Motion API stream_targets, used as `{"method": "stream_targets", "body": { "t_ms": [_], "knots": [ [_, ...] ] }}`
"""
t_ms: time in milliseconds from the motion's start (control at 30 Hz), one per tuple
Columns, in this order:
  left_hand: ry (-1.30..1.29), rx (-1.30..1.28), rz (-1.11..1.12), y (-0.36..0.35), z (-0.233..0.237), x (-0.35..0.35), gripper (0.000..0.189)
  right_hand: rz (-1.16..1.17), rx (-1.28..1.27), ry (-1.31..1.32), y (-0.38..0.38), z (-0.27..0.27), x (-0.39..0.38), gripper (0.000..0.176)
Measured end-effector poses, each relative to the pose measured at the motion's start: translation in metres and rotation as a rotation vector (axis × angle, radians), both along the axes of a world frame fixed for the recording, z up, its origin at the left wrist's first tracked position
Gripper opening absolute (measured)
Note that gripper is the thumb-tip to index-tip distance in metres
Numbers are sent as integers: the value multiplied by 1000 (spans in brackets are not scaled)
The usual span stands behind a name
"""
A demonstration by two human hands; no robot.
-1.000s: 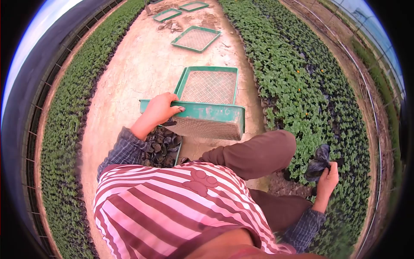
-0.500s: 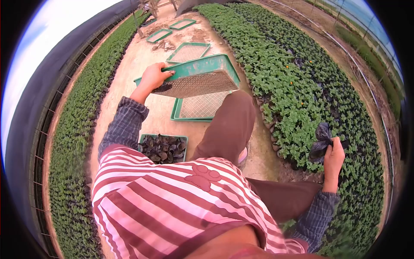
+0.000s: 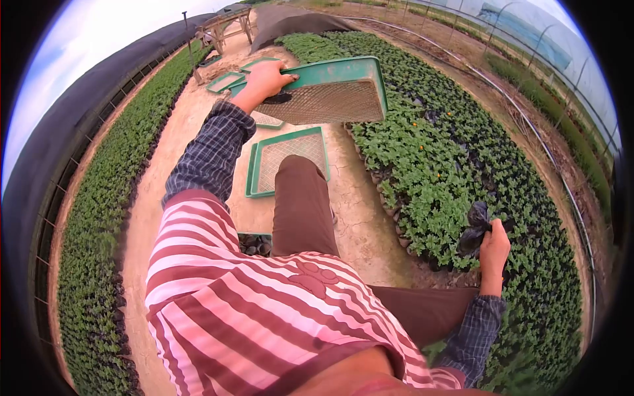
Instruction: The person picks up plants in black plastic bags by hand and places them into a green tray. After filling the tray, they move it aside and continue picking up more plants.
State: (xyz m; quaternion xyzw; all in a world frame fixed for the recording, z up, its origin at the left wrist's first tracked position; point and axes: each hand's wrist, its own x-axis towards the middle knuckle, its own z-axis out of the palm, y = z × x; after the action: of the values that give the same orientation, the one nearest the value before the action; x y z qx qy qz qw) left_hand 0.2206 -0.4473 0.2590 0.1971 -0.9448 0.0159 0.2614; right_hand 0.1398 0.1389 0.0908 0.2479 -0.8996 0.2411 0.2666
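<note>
My left hand (image 3: 265, 80) grips the near-left rim of a green plastic tray (image 3: 337, 71) with a mesh bottom, raised and tilted above the path. A scrap of black plastic (image 3: 279, 98) shows just below those fingers. Out to the right, over the plant bed, my right hand (image 3: 494, 249) is closed around a crumpled black plastic bag (image 3: 473, 232). Below the raised tray, another green mesh tray (image 3: 319, 158) lies on the ground beyond my knee. Close to my body stands a tray of black pots (image 3: 256, 245), partly hidden by my shirt and leg.
Leafy green seedlings fill a wide bed (image 3: 422, 145) on the right and a narrower bed (image 3: 99, 251) on the left. Between them runs a bare dirt path (image 3: 158, 218). More green trays (image 3: 224, 82) lie farther along it, near a wooden table (image 3: 224, 26).
The held tray has moved up and to the right in view, away from the tray on the ground. My right hand still holds the black bag, slightly shifted left. The view has tilted up.
</note>
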Motion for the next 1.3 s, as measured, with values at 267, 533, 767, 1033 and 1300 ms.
{"method": "stream_targets", "body": {
  "t_ms": [267, 533, 767, 1033, 1300],
  "knots": [
    [74, 2, 55, -37, -18, 17, 52, -11, 38, -33, 11, -7, 15, 20],
    [-59, 106, 212, -94, -98, 38, 48, -94, 88, -36, 9, -7, 19, 17],
    [-201, 285, 342, -117, -200, 43, 45, -172, 116, -142, 17, -15, 14, 17],
    [-127, 222, 307, -99, -258, 15, 43, -267, 211, -233, 30, -26, 11, 17],
    [-84, 1317, 106, 0, -400, 56, 35, -276, 229, -274, 25, -30, 4, 20]
  ]
}}
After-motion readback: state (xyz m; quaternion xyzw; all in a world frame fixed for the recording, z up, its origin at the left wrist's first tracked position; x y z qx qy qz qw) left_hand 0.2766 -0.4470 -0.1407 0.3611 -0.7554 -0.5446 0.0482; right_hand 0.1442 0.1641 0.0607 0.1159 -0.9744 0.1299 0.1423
